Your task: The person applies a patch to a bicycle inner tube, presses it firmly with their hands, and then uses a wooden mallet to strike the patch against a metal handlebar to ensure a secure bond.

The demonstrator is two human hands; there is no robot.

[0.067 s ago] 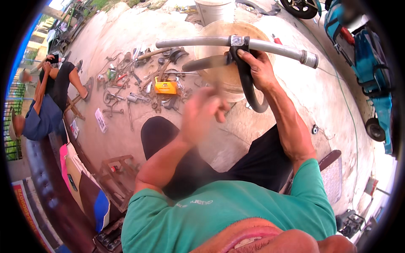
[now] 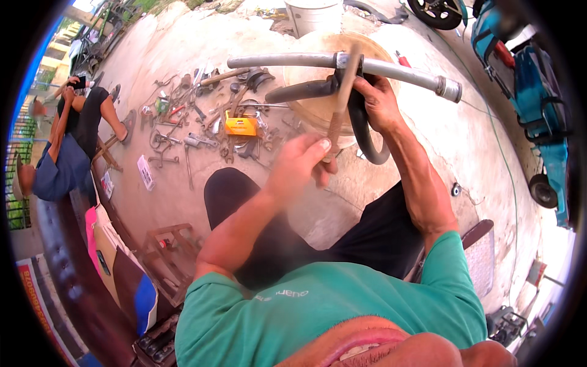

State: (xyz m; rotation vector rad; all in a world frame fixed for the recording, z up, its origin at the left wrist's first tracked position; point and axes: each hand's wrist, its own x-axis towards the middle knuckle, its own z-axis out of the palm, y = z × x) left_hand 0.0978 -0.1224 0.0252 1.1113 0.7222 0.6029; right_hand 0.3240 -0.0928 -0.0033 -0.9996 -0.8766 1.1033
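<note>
My left hand (image 2: 302,158) is closed around the lower end of a long, rust-brown bar (image 2: 343,101), ridged near my fingers and blurred toward its tip. The bar slants upward across the front of a silver metal pipe (image 2: 281,60) with a collar at its right end. My right hand (image 2: 378,103) grips a black bent tube (image 2: 365,137) where it joins the pipe, thumb on top. Another black arm (image 2: 299,92) of that piece reaches left below the pipe. Whether the bar touches the joint cannot be made out. Behind the pipe stands a round, pale tub (image 2: 306,116).
Wrenches and other metal tools (image 2: 214,122) lie scattered on the concrete, around a yellow box (image 2: 240,126). A white bucket (image 2: 313,18) stands beyond the tub. To the left a person (image 2: 67,162) sits near a dark padded seat (image 2: 67,275). A teal vehicle (image 2: 541,98) is at the right.
The bar in my left hand has swung up and right, now crossing in front of the pipe. My left hand has moved slightly right; the right hand and pipe are almost still.
</note>
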